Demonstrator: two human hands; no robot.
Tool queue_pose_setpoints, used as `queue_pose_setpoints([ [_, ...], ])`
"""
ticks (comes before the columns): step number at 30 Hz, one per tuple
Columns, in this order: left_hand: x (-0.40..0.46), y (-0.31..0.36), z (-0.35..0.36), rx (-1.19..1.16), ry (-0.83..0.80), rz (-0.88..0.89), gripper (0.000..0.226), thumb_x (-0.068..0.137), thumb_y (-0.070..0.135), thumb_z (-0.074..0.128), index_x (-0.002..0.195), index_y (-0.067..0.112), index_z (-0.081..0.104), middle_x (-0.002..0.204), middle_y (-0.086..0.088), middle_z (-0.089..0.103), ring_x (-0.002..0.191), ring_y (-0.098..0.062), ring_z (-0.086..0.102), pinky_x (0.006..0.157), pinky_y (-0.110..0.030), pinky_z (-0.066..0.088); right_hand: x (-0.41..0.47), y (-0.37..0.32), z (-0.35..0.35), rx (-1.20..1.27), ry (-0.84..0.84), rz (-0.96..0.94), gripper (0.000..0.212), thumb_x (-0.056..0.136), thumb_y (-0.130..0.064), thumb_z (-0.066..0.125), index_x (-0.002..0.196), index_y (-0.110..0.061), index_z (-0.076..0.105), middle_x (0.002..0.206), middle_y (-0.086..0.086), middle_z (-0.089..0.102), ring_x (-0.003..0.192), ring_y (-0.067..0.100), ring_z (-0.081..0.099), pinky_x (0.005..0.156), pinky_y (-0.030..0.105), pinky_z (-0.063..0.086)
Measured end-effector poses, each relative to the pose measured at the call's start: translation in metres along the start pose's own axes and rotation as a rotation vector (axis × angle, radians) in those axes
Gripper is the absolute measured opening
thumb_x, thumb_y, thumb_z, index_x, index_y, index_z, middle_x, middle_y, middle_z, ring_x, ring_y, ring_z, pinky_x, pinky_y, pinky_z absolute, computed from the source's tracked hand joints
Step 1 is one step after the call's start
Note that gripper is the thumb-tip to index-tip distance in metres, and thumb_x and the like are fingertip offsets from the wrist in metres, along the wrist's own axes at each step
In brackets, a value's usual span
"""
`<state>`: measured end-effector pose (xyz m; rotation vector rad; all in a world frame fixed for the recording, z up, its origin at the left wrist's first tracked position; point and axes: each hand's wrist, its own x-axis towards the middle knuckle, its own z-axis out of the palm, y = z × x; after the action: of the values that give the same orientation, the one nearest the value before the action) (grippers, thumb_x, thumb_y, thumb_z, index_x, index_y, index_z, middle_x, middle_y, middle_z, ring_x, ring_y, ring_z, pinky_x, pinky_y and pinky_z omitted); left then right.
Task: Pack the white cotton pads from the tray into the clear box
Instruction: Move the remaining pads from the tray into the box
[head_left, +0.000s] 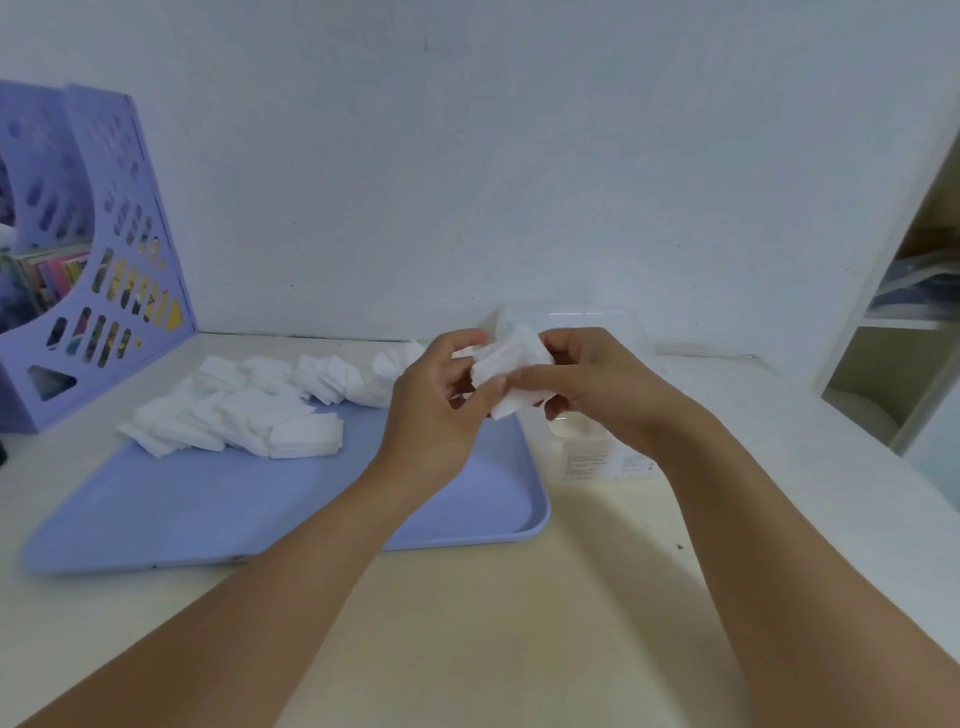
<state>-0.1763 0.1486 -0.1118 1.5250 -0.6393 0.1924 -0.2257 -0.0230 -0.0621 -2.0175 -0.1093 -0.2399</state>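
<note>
A small stack of cotton pads (511, 371) is held in the air between both hands, above the right edge of the blue tray (260, 499) and just in front of the clear box (582, 332), which stands on the desk (519, 623) right of the tray. The step in hand appears to be squaring up a gathered bundle before packing. The left hand (441, 405) is curled, its fingertips pinching the stack's near side; the right hand (587, 384) is curled round the far side, thumb across the top. Many loose pads (234, 410) are left along the tray's far-left part. Next, the bundle is probably to be carried rightward and lowered into the box, kept aligned.
</note>
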Motion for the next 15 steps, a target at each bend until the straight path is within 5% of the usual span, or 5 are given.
queue_pose_setpoints([
  [4, -0.004, -0.005, 0.002, 0.341, -0.035, 0.200, 0.046, 0.097, 0.033, 0.064, 0.141, 0.028, 0.053, 0.109, 0.025, 0.064, 0.100, 0.000, 0.063, 0.079, -0.015, 0.053, 0.002, 0.002, -0.014, 0.009, 0.080, 0.065, 0.027, 0.091, -0.025, 0.076, 0.094, 0.001, 0.073, 0.080, 0.008, 0.065, 0.067, 0.012, 0.057, 0.061, 0.027, 0.043],
  [7, -0.006, -0.009, 0.002, 0.520, -0.282, 0.308, 0.054, 0.097, 0.048, 0.058, 0.148, 0.036, 0.044, 0.145, 0.023, 0.044, 0.123, -0.002, 0.050, 0.094, -0.017, 0.044, 0.001, 0.009, -0.035, -0.072, 0.305, 0.116, 0.046, 0.090, -0.035, 0.076, 0.066, -0.007, 0.048, 0.061, 0.005, 0.040, 0.057, 0.016, 0.038, 0.057, 0.029, 0.029],
  [9, -0.011, -0.008, 0.004, 0.569, -0.438, 0.285, 0.054, 0.097, 0.050, 0.056, 0.148, 0.039, 0.043, 0.143, 0.035, 0.040, 0.120, 0.013, 0.043, 0.092, -0.010, 0.038, -0.002, 0.014, -0.047, -0.067, 0.434, 0.144, 0.050, 0.092, -0.036, 0.073, 0.059, -0.007, 0.049, 0.043, -0.009, 0.042, 0.043, 0.010, 0.033, 0.055, 0.028, 0.026],
  [12, -0.012, -0.011, 0.007, 0.550, -0.519, 0.253, 0.038, 0.098, 0.038, 0.061, 0.135, 0.030, 0.059, 0.126, 0.033, 0.051, 0.108, 0.010, 0.052, 0.083, -0.008, 0.042, -0.004, 0.012, -0.056, 0.026, 0.554, 0.156, 0.055, 0.088, -0.040, 0.074, 0.084, 0.015, 0.069, 0.052, -0.007, 0.066, 0.036, 0.002, 0.038, 0.058, 0.025, 0.032],
  [15, -0.009, -0.015, 0.006, 0.543, -0.494, 0.286, 0.024, 0.098, 0.026, 0.064, 0.122, 0.024, 0.067, 0.121, 0.019, 0.062, 0.102, -0.006, 0.061, 0.087, -0.026, 0.052, -0.004, 0.008, -0.049, -0.044, 0.461, 0.198, 0.054, 0.083, -0.040, 0.079, 0.085, 0.013, 0.072, 0.048, -0.004, 0.061, 0.034, 0.003, 0.036, 0.056, 0.023, 0.030],
])
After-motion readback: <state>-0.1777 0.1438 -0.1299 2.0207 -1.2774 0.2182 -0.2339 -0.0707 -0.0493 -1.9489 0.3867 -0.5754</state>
